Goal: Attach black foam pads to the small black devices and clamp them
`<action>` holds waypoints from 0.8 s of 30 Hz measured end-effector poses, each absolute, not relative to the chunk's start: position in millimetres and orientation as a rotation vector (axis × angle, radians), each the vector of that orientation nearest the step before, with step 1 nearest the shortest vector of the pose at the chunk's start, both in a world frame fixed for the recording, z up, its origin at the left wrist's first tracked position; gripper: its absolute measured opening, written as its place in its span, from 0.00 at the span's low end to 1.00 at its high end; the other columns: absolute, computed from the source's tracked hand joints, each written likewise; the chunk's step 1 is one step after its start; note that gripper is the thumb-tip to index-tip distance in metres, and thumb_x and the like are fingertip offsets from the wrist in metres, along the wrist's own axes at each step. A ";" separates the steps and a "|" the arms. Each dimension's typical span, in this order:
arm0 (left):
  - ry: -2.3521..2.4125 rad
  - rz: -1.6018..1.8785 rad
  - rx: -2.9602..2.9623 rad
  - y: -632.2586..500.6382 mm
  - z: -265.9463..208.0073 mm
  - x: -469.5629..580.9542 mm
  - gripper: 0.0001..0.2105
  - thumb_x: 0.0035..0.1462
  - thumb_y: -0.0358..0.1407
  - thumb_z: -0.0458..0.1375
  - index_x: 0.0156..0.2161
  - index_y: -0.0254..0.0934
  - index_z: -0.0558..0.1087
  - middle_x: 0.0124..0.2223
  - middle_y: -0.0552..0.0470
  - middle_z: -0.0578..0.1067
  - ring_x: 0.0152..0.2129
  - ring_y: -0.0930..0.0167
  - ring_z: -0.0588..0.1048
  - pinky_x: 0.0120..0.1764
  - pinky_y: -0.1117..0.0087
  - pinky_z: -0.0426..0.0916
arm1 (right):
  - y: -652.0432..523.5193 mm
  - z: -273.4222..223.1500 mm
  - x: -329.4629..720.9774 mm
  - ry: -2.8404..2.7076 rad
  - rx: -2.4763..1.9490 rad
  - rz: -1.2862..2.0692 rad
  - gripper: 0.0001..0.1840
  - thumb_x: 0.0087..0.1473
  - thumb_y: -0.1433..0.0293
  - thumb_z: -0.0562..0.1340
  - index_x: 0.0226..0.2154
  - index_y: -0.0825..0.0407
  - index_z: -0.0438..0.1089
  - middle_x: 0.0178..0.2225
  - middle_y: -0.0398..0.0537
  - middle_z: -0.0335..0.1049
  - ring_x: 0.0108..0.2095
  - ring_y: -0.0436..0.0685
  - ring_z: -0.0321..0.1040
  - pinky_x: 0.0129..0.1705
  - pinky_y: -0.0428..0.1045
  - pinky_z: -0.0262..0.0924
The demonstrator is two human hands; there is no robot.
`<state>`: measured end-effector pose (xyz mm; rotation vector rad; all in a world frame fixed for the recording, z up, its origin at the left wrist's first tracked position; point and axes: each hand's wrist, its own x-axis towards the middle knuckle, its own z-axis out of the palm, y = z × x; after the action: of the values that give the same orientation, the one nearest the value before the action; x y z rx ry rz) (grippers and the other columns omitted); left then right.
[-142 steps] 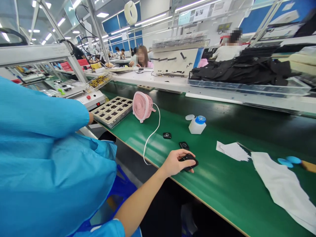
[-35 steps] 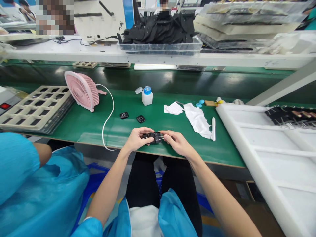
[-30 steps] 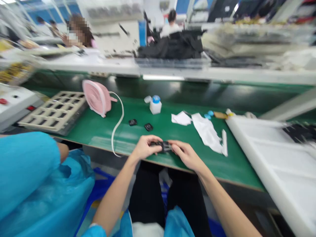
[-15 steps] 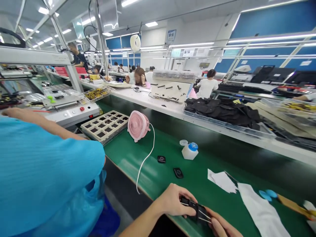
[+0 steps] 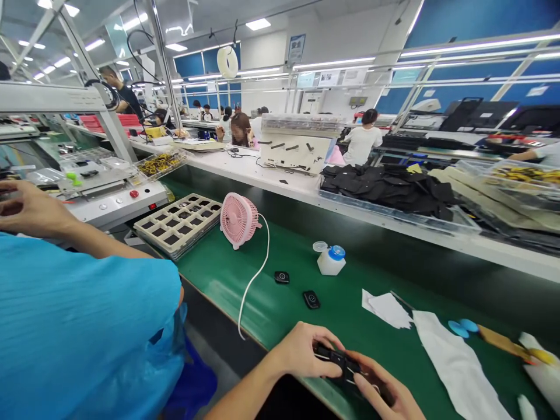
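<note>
Low over the bench's front edge, my left hand grips one end of a black rectangular piece with thin pale bands around it. The fingers of my right hand are closed around its other end, hiding part of it. Two black smartwatch bodies lie on the green bench top beyond my hands: one watch body nearer, the other watch body farther left. Each has a round mark on its upward face. A white bottle with a blue top stands behind them, its clear lid flipped aside.
A pink fan with a white cable stands left, near a compartment tray. A co-worker in blue sits close on my left. White papers and a white cloth lie right. Above, a shelf carries a bin of black pieces.
My right hand has shifted up and wraps farther over the black piece, covering more of the bands. The co-worker's arm at left has lifted. The whole view has shifted slightly.
</note>
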<state>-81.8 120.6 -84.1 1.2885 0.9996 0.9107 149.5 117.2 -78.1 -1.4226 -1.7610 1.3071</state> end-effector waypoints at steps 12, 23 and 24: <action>0.996 0.946 1.419 114.4 -72.3 -82.8 0.25 0.44 0.32 0.70 0.50 0.35 0.76 0.41 0.51 0.78 0.29 0.73 0.75 0.33 0.73 0.69 | 140.4 -41.4 134.7 -1.971 -1.083 1.769 0.20 0.59 0.53 0.66 0.42 0.54 0.74 0.33 0.45 0.69 0.29 0.52 0.64 0.32 0.47 0.61; 0.908 1.277 1.239 153.1 -96.8 -92.4 0.20 0.58 0.44 0.68 0.52 0.37 0.77 0.49 0.43 0.78 0.34 0.67 0.79 0.32 0.71 0.70 | 63.1 -3.5 293.4 -1.289 -1.364 0.866 0.24 0.56 0.54 0.67 0.48 0.52 0.76 0.38 0.48 0.77 0.35 0.56 0.71 0.38 0.50 0.65; 0.924 1.279 1.233 151.8 -96.4 -91.7 0.19 0.57 0.44 0.69 0.51 0.37 0.78 0.47 0.43 0.79 0.33 0.68 0.79 0.32 0.71 0.70 | 56.7 -0.5 326.0 -1.200 -1.434 0.706 0.25 0.55 0.52 0.67 0.48 0.53 0.76 0.37 0.49 0.77 0.34 0.57 0.71 0.37 0.50 0.65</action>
<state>-91.7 151.8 -96.4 1.2332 0.9240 1.2790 326.0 56.7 -0.5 -1.4337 -1.1999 0.7058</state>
